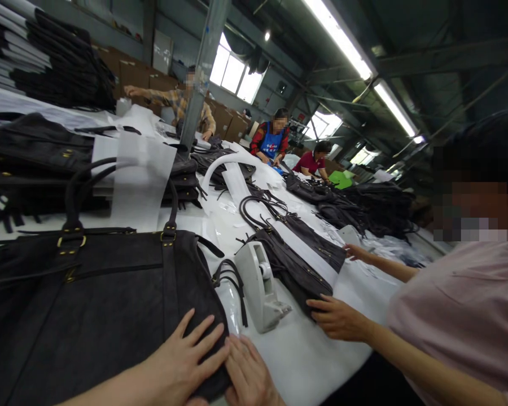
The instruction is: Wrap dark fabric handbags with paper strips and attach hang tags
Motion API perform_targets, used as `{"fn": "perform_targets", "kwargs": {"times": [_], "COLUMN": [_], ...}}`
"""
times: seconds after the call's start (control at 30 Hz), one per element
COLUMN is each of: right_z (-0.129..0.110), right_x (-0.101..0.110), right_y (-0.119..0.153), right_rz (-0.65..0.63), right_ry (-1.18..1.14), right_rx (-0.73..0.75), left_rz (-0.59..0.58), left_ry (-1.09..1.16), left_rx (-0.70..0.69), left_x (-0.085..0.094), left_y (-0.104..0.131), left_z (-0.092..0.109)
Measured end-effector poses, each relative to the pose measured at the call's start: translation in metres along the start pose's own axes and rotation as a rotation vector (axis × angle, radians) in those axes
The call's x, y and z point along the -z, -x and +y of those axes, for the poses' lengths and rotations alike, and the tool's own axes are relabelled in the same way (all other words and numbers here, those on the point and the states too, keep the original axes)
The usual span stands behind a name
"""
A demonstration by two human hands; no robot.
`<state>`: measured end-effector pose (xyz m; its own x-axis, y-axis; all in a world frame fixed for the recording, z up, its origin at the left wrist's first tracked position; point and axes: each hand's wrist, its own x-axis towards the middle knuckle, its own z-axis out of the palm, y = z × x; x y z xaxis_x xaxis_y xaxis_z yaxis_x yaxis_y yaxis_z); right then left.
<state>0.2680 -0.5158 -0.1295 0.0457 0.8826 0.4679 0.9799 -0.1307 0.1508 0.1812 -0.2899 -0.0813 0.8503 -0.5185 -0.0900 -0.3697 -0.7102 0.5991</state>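
Note:
A large black handbag (110, 316) with two upright handles and brass-coloured rings lies in front of me. My left hand (186, 358) rests flat on its right side, open, with fingers spread over the dark surface. Against the bag's lower right edge is my right hand (252, 375), its fingers stretched out close together and its thumb hidden. Both hands nearly meet at that edge. White sheet material (141, 175) stands behind the handles. A grey tape dispenser (254, 293) sits just beyond my right hand, beside a dark tassel (235, 285).
At right, a co-worker in a pink shirt (452, 316) has both hands on another black bag (296, 265). More bags (34, 146) are piled at left. Several people work farther along the table, and a metal post (203, 79) rises behind it.

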Motion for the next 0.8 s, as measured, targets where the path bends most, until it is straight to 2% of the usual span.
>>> {"fn": "perform_targets", "kwargs": {"times": [0.07, 0.13, 0.2, 0.3, 0.37, 0.43, 0.5, 0.6, 0.63, 0.7, 0.8], "right_z": [-0.003, 0.0, 0.007, 0.023, 0.033, 0.037, 0.036, 0.021, 0.015, 0.003, 0.001], "right_x": [0.003, 0.012, 0.023, 0.037, 0.044, 0.052, 0.062, 0.077, 0.08, 0.08, 0.059], "right_y": [0.012, 0.012, -0.001, -0.052, -0.105, -0.168, -0.231, -0.305, -0.32, -0.332, -0.316], "right_rz": [-0.076, -0.147, -0.132, 0.077, 0.243, 0.391, 0.551, 0.643, 0.645, 0.613, 0.532], "right_ry": [-0.038, -0.174, -0.348, -0.535, -0.651, -0.86, -1.115, -1.451, -1.527, -1.627, -1.653], "right_rx": [-0.016, -0.086, -0.304, -0.792, -0.956, -0.961, -0.889, -0.73, -0.679, -0.608, -0.594], "left_rz": [-0.036, -0.032, -0.009, 0.054, 0.086, 0.111, 0.144, 0.234, 0.263, 0.284, 0.237], "left_ry": [-0.014, -0.037, -0.063, -0.104, -0.126, -0.156, -0.196, -0.243, -0.247, -0.229, -0.182], "left_rx": [-0.008, 0.001, -0.007, -0.04, -0.06, -0.074, -0.098, -0.112, -0.114, -0.12, -0.14], "left_x": [-0.006, -0.019, -0.036, -0.056, -0.064, -0.068, -0.074, -0.084, -0.086, -0.086, -0.073], "left_y": [-0.002, -0.006, -0.011, -0.015, -0.016, -0.016, -0.016, -0.021, -0.023, -0.027, -0.026], "left_z": [0.002, -0.003, -0.013, -0.029, -0.035, -0.037, -0.039, -0.045, -0.048, -0.053, -0.055]}}
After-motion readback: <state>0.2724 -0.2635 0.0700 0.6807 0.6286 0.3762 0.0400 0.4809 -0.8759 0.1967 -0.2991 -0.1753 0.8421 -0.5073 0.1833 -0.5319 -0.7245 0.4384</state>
